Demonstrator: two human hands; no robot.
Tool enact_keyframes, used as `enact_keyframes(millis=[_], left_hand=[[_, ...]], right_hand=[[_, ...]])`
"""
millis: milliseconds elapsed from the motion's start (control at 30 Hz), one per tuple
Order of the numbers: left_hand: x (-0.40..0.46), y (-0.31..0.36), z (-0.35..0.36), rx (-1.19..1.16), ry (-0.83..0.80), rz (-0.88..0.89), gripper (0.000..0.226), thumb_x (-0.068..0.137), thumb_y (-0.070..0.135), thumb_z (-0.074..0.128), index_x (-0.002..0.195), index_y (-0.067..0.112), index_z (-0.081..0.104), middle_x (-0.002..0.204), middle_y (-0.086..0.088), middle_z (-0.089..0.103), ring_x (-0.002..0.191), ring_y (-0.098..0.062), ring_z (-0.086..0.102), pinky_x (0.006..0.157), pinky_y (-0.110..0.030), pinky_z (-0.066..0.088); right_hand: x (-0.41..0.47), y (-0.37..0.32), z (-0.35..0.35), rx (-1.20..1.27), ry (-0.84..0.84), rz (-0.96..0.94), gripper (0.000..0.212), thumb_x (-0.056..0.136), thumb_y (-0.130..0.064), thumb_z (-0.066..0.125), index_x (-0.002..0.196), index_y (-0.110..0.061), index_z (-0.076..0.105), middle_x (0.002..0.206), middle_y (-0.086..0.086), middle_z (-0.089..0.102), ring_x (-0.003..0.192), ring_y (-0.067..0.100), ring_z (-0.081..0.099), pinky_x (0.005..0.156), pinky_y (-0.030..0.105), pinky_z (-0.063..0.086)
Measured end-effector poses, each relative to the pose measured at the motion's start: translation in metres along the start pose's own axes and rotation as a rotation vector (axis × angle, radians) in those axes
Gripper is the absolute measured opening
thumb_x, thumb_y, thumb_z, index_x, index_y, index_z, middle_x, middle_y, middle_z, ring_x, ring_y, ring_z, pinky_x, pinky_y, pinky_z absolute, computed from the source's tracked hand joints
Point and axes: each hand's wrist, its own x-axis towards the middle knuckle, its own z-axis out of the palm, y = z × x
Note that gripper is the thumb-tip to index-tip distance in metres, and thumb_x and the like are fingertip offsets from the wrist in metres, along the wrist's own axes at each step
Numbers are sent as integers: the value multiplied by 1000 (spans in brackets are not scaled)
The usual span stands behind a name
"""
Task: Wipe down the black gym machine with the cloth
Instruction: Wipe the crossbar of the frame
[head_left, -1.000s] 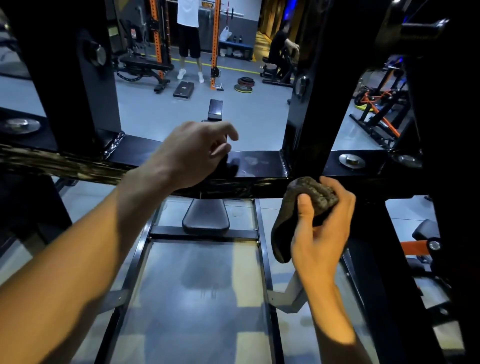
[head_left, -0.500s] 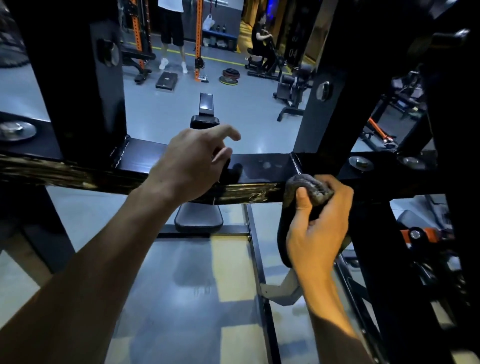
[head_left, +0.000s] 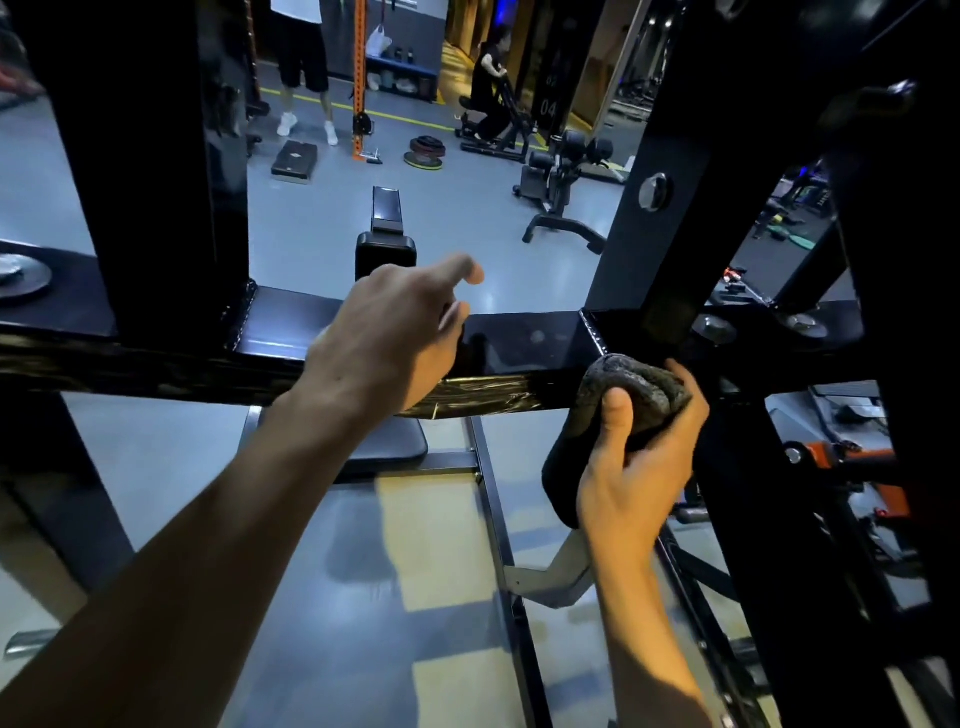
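The black gym machine (head_left: 524, 345) fills the view: a glossy horizontal crossbar runs left to right, with thick black uprights at left and right. My right hand (head_left: 636, 457) grips a bunched dark grey cloth (head_left: 631, 389) and holds it against the front edge of the crossbar, just left of the right upright. A loose end of the cloth hangs below the hand. My left hand (head_left: 389, 338) rests over the crossbar's middle, forefinger stretched forward, other fingers bent over the far edge; it holds nothing.
A padded black seat (head_left: 387, 447) and floor frame (head_left: 493, 499) lie under the crossbar. Beyond it stand a bench (head_left: 387, 228), a step box (head_left: 294, 160), weight plates (head_left: 426, 151), an orange rack post (head_left: 359, 73) and two people (head_left: 301, 62). Orange-black equipment (head_left: 852, 462) crowds the right.
My right hand has risen and brought the cloth from below the crossbar up onto its front edge near the right upright. My left hand stays on the bar, its forefinger now stretched out.
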Motion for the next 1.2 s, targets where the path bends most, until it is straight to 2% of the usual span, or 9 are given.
enact_keyframes(millis=[33,133,233,333,500,667,900,1100,1200], left_hand=[[0,0,0,-2,-1,0,33,100,15,63,131,22,57,90,-4,73,78,-29,67,68,-46,58],[0,0,2,8,-2,5,35,100,16,62,134,21,56,91,-5,73,79,-29,68,69,-46,59],[0,0,2,13,2,1,36,100,17,62,134,22,55,90,-4,73,79,-29,68,69,-46,59],[0,0,3,15,0,4,37,100,16,62,136,21,55,92,-4,73,80,-30,68,70,-46,59],[0,2,4,35,-10,-27,36,101,17,60,135,23,53,88,-1,70,77,-31,66,68,-47,58],[0,3,1,55,-6,18,35,99,13,61,134,17,58,87,-3,73,75,-30,66,69,-45,57],[0,1,4,38,-19,-41,30,102,20,53,131,25,53,83,-2,68,75,-34,61,66,-50,57],[5,-2,2,49,-24,-29,30,102,20,54,132,17,56,88,-13,73,83,-40,66,73,-51,55],[5,0,1,19,-27,-54,31,104,26,49,132,15,57,90,-15,75,88,-39,68,75,-50,55]], right_hand=[[-4,-1,5,57,38,33,37,100,-41,60,132,-25,50,123,-4,61,114,-1,60,98,24,50],[-15,-6,18,87,88,31,16,102,-33,57,111,-41,46,108,-23,57,100,-16,59,83,8,46],[-22,-6,20,18,-113,-85,12,103,-28,59,113,-30,51,108,-15,62,103,1,63,85,19,48],[-7,0,5,-80,-216,-161,17,102,-34,60,112,-21,55,104,-15,62,96,-3,62,81,12,46],[-4,-3,6,-71,-26,-137,17,102,-36,58,114,-28,49,104,-10,61,92,5,61,81,12,46],[-22,-19,24,-144,-291,-262,20,100,-47,56,113,-33,51,104,-9,63,92,7,63,73,18,49],[-15,-15,14,-91,-5,-84,18,100,-40,61,109,-29,49,97,-23,57,88,-12,57,75,5,41],[-41,-31,38,-168,-253,-230,26,98,-51,57,109,-28,52,102,-10,62,88,3,56,71,9,41],[-17,-19,16,-196,-160,-188,28,97,-53,58,108,-28,53,96,-13,61,83,3,56,69,12,43]])
